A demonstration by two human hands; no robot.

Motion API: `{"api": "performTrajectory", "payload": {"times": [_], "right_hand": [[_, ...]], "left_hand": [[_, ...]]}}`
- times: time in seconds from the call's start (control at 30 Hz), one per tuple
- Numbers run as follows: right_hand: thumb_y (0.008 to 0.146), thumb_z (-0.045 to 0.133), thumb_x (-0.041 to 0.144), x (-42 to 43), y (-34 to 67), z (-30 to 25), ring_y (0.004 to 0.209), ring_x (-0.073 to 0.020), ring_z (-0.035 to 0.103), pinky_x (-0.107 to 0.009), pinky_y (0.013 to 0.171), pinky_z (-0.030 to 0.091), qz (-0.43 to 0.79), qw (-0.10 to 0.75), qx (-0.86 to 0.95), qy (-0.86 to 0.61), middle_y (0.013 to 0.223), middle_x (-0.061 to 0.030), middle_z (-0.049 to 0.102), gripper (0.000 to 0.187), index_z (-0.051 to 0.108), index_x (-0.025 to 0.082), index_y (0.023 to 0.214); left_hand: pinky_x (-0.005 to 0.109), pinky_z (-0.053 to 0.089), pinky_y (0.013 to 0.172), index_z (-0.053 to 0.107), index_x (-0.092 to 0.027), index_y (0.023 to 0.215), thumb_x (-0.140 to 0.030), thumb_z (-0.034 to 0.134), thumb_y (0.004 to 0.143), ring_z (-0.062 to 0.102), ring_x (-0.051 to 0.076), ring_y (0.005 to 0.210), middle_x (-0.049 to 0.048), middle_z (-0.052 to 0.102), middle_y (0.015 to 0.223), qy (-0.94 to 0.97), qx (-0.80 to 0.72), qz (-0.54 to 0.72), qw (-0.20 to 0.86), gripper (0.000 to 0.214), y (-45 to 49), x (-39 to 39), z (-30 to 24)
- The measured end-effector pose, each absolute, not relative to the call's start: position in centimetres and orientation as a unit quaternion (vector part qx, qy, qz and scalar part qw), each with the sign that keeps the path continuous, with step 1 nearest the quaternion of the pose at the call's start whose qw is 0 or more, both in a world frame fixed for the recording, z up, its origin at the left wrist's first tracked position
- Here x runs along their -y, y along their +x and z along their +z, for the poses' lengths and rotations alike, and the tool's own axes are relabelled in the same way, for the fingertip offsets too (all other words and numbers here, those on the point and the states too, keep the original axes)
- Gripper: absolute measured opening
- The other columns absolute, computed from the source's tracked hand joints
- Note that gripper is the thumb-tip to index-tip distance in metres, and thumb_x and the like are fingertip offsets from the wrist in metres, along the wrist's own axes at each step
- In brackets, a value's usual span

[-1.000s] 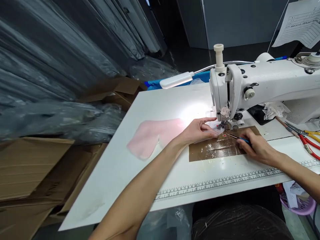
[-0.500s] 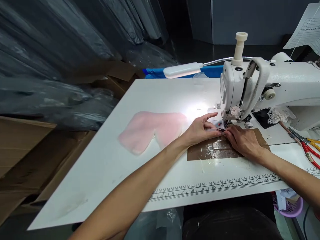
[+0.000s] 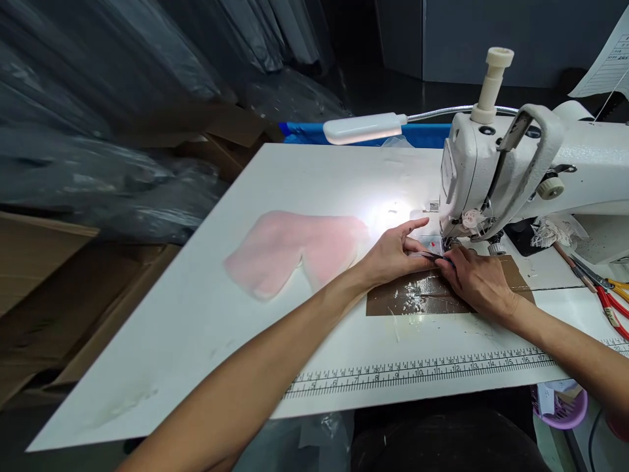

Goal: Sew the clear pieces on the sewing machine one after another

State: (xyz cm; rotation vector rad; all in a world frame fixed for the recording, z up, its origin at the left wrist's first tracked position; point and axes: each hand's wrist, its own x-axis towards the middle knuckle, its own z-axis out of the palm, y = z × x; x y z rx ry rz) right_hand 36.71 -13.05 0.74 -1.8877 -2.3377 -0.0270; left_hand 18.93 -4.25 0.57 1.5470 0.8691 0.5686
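Note:
Under the needle of the white sewing machine [image 3: 466, 177], my left hand [image 3: 393, 252] has its thumb and fingers pinched together, the index finger stretched out. A thin dark piece [image 3: 432, 255] runs from its fingertips to those of my right hand [image 3: 474, 275]; its kind is too small to make out. The right hand is curled close beside the presser foot, fingers closed at the other end of that piece. Both hands are above a patch of brown tape [image 3: 413, 301] on the white table. A pink fabric piece [image 3: 275, 252] lies flat left of my left hand.
A ruler strip [image 3: 417, 373] runs along the table's front edge. Red-handled scissors [image 3: 609, 305] and other tools lie at the right. A lamp [image 3: 363, 128] lights the needle area. A cardboard box [image 3: 39, 282] stands left, a purple basket [image 3: 565, 413] below right.
The view has shifted slightly, so the machine appears farther right. Both hands stay pinched near the needle, with the dark piece between them showing a little differently.

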Motion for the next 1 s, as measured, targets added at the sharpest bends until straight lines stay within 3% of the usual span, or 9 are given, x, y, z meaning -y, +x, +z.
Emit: {"api": "performTrajectory", "payload": {"times": [0.2, 0.5, 1.0], "right_hand": [[0.108, 0.019, 0.047, 13.04, 36.57, 0.32, 0.061, -0.0179, 0.056, -0.030, 0.051, 0.023, -0.028, 0.084, 0.773, -0.628, 0.081, -0.0135, 0.068, 0.057, 0.064, 0.015, 0.096], [0.108, 0.025, 0.044, 13.04, 36.46, 0.22, 0.060, -0.0186, 0.056, -0.031, 0.053, 0.022, -0.012, 0.098, 0.755, -0.648, 0.077, -0.0118, 0.067, 0.051, 0.065, 0.015, 0.095], [0.108, 0.020, 0.046, 13.42, 35.70, 0.76, 0.060, -0.0208, 0.059, -0.032, 0.051, 0.019, -0.012, 0.082, 0.749, -0.658, 0.089, -0.0155, 0.071, 0.054, 0.063, 0.015, 0.095]], "left_hand": [[0.031, 0.056, 0.078, 0.040, -0.007, 0.150, -0.024, 0.086, 0.063, 0.074, 0.020, 0.077, 0.0034, 0.079, 0.080, 0.658, -0.375, 0.247, 0.605, 0.099, 19.03, 4.31, 0.62], [0.035, 0.053, 0.091, 0.040, -0.008, 0.150, -0.033, 0.088, 0.066, 0.074, 0.021, 0.086, 0.0022, 0.079, 0.079, 0.686, -0.369, 0.239, 0.579, 0.101, 18.91, 4.47, 0.89], [0.031, 0.055, 0.083, 0.045, -0.011, 0.148, -0.022, 0.080, 0.068, 0.073, 0.017, 0.076, 0.0000, 0.079, 0.079, 0.701, -0.361, 0.247, 0.563, 0.089, 18.89, 4.44, 0.35]]}}
